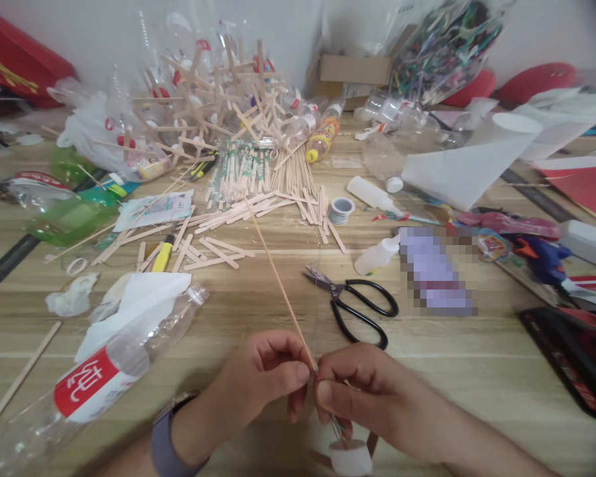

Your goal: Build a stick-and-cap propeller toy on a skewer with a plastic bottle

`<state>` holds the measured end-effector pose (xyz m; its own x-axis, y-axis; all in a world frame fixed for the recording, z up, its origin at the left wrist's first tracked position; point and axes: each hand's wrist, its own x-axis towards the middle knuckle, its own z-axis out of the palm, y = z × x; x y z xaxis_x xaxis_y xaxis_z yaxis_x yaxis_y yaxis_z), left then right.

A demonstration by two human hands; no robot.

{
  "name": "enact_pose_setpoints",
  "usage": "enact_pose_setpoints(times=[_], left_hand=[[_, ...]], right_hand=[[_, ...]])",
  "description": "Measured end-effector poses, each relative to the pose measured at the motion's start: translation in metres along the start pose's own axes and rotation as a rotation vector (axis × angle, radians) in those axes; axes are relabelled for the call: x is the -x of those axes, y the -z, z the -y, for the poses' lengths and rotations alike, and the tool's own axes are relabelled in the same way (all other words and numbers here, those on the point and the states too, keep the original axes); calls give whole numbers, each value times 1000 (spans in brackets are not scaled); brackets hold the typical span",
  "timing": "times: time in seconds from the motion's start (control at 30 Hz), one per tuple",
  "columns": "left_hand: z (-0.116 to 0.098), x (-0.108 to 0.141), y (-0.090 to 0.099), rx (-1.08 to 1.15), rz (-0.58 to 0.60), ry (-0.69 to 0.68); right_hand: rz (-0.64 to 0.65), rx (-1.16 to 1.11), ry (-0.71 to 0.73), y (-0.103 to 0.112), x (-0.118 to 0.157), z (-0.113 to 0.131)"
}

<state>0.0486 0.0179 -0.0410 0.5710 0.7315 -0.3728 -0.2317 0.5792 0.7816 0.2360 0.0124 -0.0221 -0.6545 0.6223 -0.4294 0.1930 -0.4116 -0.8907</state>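
— On wooden tabletop (243,306), nearest?
— At six o'clock: white cap-like piece (351,458); beyond, left hand (271,371) and right hand (370,384), pinching thin stick (281,283) by lower end.
— Step?
— Probably fastening; calling next for steady hold. Farther, at five: scissors (335,289), untouched.

A slender, straight, tan wooden stick (278,278) is held aslant to the left of the black-handled scissors (350,301), its far end raised and its near end gripped, with a small purplish-pink band there. Thin strands (336,425), perhaps wire, though blurred, run from that end toward a short, round white piece (351,458) on the near side of the scissors.
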Motion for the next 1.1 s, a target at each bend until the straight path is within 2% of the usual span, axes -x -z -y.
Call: enact_pose_setpoints(times=[0.2,0.6,1.1], left_hand=[[-3,1,-1,-6,-37,24],[-5,1,-3,11,-82,35],[-13,0,-7,-200,-154,10]], right_hand=[[9,-2,86,0,-1,2],[-30,26,116,0,-1,2],[-46,54,138,1,-4,-4]])
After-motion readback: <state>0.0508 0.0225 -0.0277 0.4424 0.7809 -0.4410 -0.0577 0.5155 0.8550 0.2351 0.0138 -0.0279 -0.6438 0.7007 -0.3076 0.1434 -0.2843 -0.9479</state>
